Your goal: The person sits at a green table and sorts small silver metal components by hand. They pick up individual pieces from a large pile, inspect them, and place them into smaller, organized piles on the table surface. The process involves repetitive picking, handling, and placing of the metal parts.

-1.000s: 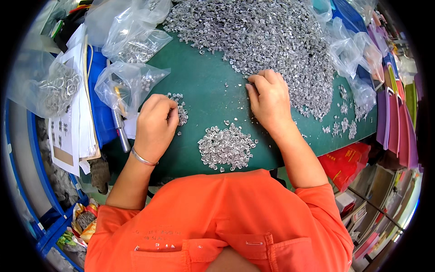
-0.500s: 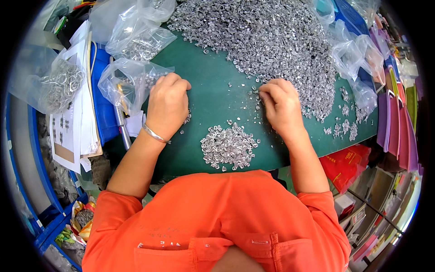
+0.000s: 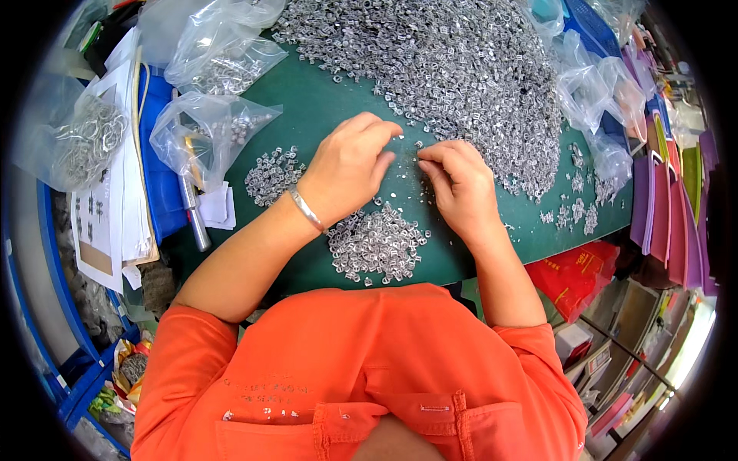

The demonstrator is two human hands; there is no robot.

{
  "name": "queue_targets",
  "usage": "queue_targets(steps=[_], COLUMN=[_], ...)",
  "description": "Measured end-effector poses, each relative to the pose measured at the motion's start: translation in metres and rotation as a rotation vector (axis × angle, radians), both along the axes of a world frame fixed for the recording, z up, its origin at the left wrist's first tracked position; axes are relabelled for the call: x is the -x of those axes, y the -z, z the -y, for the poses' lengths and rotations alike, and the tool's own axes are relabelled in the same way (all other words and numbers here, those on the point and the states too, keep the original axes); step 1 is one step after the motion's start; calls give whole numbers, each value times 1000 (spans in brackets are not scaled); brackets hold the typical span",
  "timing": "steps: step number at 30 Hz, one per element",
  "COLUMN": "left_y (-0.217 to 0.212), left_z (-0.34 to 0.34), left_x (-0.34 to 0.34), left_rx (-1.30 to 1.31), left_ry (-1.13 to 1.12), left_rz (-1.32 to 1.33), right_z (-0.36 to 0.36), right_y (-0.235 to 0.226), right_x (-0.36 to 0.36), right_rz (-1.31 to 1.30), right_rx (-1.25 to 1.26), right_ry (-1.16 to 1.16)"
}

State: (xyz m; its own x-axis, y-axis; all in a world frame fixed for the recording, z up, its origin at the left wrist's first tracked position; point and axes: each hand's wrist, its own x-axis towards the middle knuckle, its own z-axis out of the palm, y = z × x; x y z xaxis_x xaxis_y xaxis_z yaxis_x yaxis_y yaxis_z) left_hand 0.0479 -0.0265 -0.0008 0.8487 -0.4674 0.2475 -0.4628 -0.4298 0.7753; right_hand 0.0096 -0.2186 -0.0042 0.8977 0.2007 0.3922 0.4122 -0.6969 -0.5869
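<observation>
The grip of the left hand (image 3: 347,170) and right hand (image 3: 460,184) is pinched nearly closed, fingertips almost meeting at 12 o'clock; whether either has hold of a piece I cannot tell. The big heap of small silvery metal pieces (image 3: 453,73) lies just beyond, nearer the right hand; a smaller pile (image 3: 378,244) sits at 6 o'clock on the green tabletop (image 3: 323,107).

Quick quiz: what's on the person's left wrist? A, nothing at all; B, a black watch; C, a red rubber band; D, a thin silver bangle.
D: a thin silver bangle circles the wrist of the left hand, which rests on the green work mat among small silvery metal parts.
</observation>
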Motion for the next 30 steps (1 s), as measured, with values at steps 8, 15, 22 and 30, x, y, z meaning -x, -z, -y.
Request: queue_targets(steps=[8,15,22,30], left_y=[-9,-27,-27,-24], left_z=[-10,-56,-88,-77], left_x=[22,23,34,29], left_rx=[120,-125,-330,-240], left_ry=[119,-137,-208,-178], left_rz=[96,111,99,95], right_z=[-10,30,15,20], right_y=[-15,2,4,-1], right_x=[27,0,-4,0], right_rz=[-369,66,31,22], right_rx=[-456,204,200,118], right_ry=[36,127,79,32])
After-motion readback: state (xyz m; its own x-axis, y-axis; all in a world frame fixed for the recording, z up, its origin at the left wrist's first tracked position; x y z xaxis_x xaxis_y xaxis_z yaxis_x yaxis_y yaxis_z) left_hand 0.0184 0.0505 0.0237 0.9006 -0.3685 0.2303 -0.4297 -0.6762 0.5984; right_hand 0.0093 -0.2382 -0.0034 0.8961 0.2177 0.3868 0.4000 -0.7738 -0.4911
